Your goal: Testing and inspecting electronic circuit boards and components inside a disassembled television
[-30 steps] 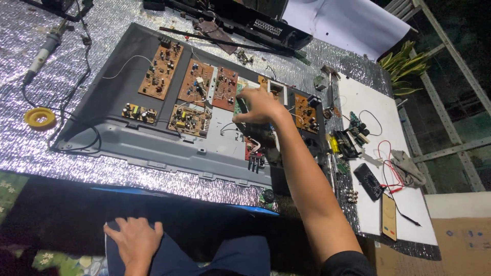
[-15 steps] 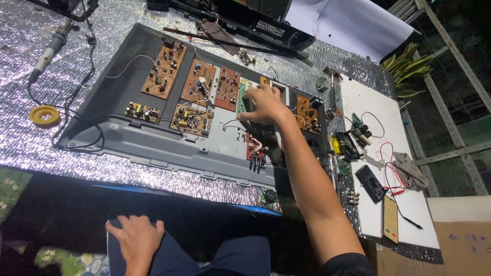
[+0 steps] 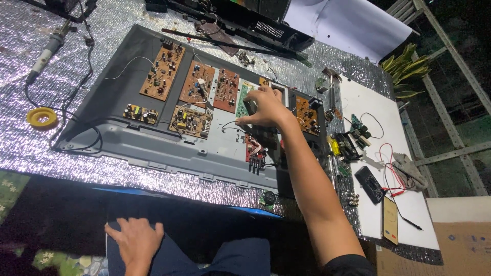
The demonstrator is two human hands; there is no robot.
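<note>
right hand | frame centre, fingers curled on green board, grasp unclear | press lightly, avoid wires | left hand | lower left, flat, empty

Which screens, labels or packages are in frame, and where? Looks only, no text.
Phone: flat on the white sheet at right, slim rectangle, screen lit yellowish.
Multimeter: just above the phone, small black rectangle with red leads; display too small to tell.
Cardboard box: bottom right corner, brown, with a faint blue mark.
Right hand rests on the boards in the grey panel; left hand lies on the lap.
</note>
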